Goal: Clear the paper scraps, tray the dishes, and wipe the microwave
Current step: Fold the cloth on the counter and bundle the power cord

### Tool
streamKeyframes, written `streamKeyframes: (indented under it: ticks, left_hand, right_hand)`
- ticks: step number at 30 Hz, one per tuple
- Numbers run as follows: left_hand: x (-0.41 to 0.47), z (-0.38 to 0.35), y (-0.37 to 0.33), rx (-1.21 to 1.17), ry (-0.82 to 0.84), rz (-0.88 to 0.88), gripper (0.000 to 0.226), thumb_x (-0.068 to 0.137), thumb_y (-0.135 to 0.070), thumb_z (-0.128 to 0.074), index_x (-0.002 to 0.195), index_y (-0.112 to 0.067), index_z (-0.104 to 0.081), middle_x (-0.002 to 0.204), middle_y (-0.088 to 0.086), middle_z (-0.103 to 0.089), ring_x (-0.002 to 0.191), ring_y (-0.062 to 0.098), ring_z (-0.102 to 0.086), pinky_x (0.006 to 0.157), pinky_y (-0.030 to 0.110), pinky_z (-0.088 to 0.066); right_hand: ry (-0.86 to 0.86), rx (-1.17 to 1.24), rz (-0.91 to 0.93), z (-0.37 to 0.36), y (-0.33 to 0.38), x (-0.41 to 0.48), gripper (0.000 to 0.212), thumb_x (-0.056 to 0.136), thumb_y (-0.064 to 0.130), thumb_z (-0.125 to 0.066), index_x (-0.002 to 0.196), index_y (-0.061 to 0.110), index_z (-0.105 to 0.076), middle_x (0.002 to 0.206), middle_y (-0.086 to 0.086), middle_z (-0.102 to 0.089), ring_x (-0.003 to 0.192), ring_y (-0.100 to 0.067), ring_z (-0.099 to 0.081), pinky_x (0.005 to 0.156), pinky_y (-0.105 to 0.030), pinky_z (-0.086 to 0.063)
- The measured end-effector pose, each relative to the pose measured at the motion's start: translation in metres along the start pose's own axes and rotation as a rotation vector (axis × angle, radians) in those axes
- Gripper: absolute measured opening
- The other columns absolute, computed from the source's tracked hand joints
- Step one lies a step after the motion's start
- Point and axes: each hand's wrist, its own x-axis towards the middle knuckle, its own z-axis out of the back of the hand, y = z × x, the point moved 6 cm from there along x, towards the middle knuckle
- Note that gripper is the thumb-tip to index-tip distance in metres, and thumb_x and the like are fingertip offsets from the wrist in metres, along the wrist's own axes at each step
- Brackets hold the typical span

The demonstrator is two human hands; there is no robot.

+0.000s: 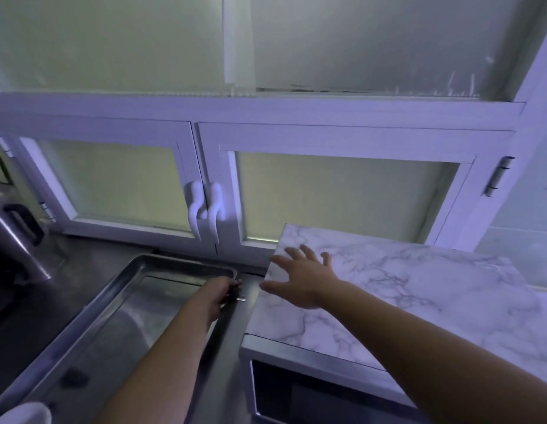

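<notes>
While the right hand point(299, 278) lies flat on the microwave point(403, 289) and its marble-patterned top, fingers spread apart, the left arm stretches forward. The left hand point(218, 296) is at the far right corner of the steel tray point(174, 261) on the tabletop point(247, 289) — fingers curled round a small dark thing point(235, 296), too small to identify.

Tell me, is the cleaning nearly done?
No. No paper scraps show. The left hand grips a small dark thing by the tray corner; the right hand spreads open over the microwave, without a cloth. The tray holds no dishes, so traying and wiping remain.
</notes>
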Motion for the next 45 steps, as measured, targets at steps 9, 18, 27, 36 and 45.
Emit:
streamKeyframes:
  ticks: [9,18,27,36,45]
  left_hand:
    - [0.030,0.004,0.011,-0.022,0.015,-0.045,0.019,0.095,-0.003,-0.051,0.089,-0.018,-0.062,0.081,0.002,-0.057,0.067,0.014,-0.048,0.057,0.025,-0.033]
    - [0.061,-0.010,-0.070,-0.320,-0.011,-0.262,0.025,0.102,-0.007,-0.044,0.086,-0.017,-0.061,0.080,0.003,-0.061,0.069,0.016,-0.055,0.056,0.024,-0.042]
    - [-0.093,-0.010,-0.245,-0.266,0.292,-0.786,0.024,0.102,-0.012,-0.049,0.106,-0.021,-0.071,0.103,-0.005,-0.072,0.083,0.016,-0.055,0.074,0.029,-0.046]
    - [-0.309,-0.051,-0.216,0.203,0.729,-1.074,0.034,0.096,-0.014,-0.050,0.116,-0.026,-0.074,0.114,-0.002,-0.070,0.084,0.010,-0.061,0.075,0.023,-0.053]
    - [-0.337,-0.135,-0.123,0.782,0.821,-0.874,0.021,0.091,-0.024,-0.073,0.112,-0.025,-0.075,0.109,0.003,-0.075,0.093,0.015,-0.068,0.089,0.029,-0.053]
  right_hand:
    - [-0.128,-0.110,0.068,-0.037,0.036,0.010,0.064,0.076,0.066,-0.016,0.114,0.036,-0.058,0.158,0.002,-0.027,0.154,-0.025,0.005,0.113,-0.068,0.009]
    - [-0.156,0.002,0.162,-0.044,0.050,-0.022,0.056,0.081,0.063,-0.023,0.109,0.035,-0.062,0.155,0.010,-0.034,0.153,-0.016,0.001,0.116,-0.059,0.011]
    - [-0.437,1.053,-0.072,-0.013,0.006,-0.034,0.016,0.099,0.033,-0.058,0.105,0.028,-0.071,0.111,0.013,-0.071,0.110,-0.007,-0.063,0.099,-0.026,-0.043]
    - [-0.088,2.271,-0.082,0.132,-0.045,-0.065,0.092,0.091,0.065,-0.051,0.145,-0.004,-0.026,0.138,-0.028,-0.051,0.113,-0.044,-0.064,0.096,-0.064,-0.047]
    - [-0.362,1.820,-0.141,0.279,-0.091,-0.188,0.021,0.100,-0.004,-0.032,0.094,-0.012,-0.051,0.096,-0.020,-0.068,0.042,-0.012,-0.055,0.042,-0.019,-0.049]
